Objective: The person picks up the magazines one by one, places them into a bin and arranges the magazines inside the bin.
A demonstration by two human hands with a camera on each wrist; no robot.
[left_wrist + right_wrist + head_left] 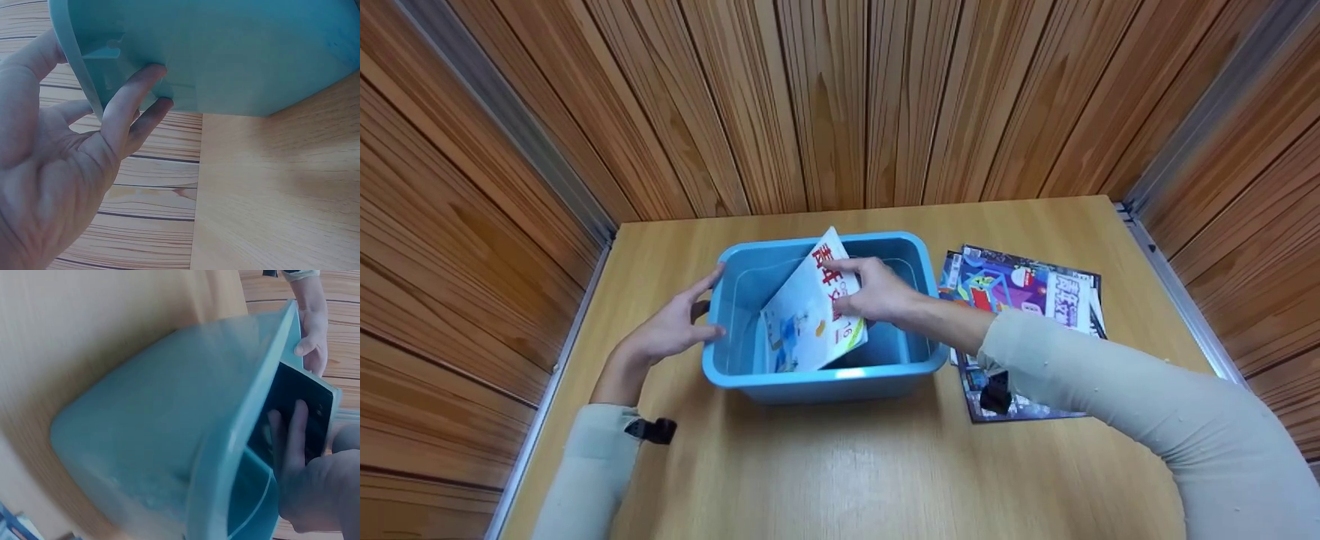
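Wood-panelled walls are enclosing a wooden desk [840,480], where a blue bin [780,375] is being steadied near the back edge by the left hand [675,326], fingers straight against its side. A white booklet [808,315] is being gripped by the right hand [877,291] and tilted into the bin; it is best lowered flat, clear of the rim, with magazines [1027,289] lying just right.

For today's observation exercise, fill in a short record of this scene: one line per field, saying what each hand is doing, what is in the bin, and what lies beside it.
Surface: wooden table, wood-panelled walls around it
Container: blue plastic bin, upright on the table
Left hand: fingers straight against the bin's left wall, thumb over the rim
Right hand: holds a white magazine with red characters, tilted inside the bin
Beside the bin: colourful magazines lying flat to its right, partly under the right sleeve
Bin's other contents: none seen
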